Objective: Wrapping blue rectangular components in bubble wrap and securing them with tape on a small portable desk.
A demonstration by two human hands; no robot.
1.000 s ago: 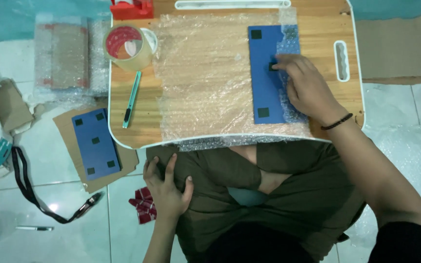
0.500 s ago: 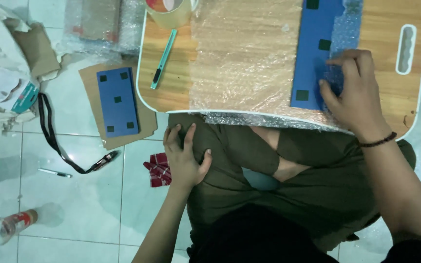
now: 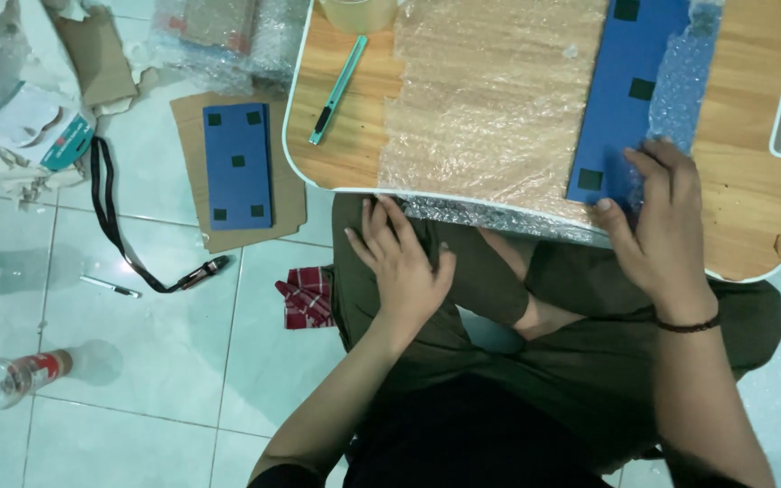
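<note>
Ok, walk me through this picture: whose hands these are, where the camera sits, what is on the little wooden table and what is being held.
There is no machine here. A camera worn on a person's head looks straight down, so both hands are that person's own, seen above their crossed legs on a tiled floor.

The right hand presses flat on a blue board with dark square patches, at the near edge of a small wooden table. It grips nothing. A sheet of bubble wrap is spread under the board, and a strip of it lies over the board's right side. A teal utility knife lies at the table's left, with a tape roll at the top edge.

The left hand rests empty on the person's knee.

On the floor sits a second blue board on cardboard, a black strap, a pen, a plastic bottle and a red checked cloth.
</note>
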